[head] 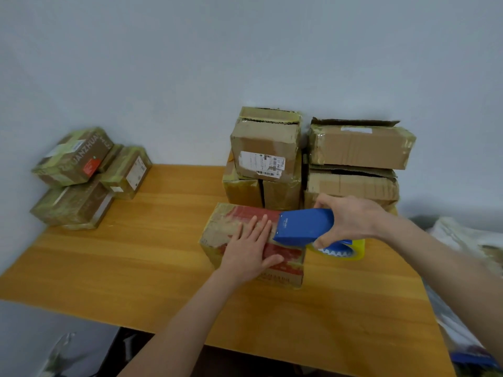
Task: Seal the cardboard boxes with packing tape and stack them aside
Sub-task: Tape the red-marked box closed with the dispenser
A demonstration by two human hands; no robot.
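Sealing under way on the red-printed box (223, 232), set near the middle of the surface (136, 254), just in front of the worn piles.

- Left hand (249, 247): flat, fingers straight and close together, pressing down on the box top, fingertips right beside the dispenser's front edge.
- Right hand (351, 219): wrapped round the blue tape dispenser (304, 227), nose resting on the right end of the box top. Yellow-tinted tape roll (344, 251) hanging past the box's right edge, above the surface.
- Rear pile (266, 156) and right pile (359, 148): battered boxes stacked against the wall, some flaps raised; judged to be waiting for tape.
- Left stack (76, 175): a few taped boxes, well apart from the work; judged the finished lot.

Step, as judged: ending a strip along the top seam. Cut or uncut, impossible to tell.

Risks, as judged:
- Tape wrinkling or wandering off the seam, from pulling the dispenser at a slant.
- Box sliding on the smooth surface, from easing off the left hand during the pull.
- Left fingertips nicked, from lying so near the cutter.
- Right pile knocked, from swinging the dispenser back carelessly.
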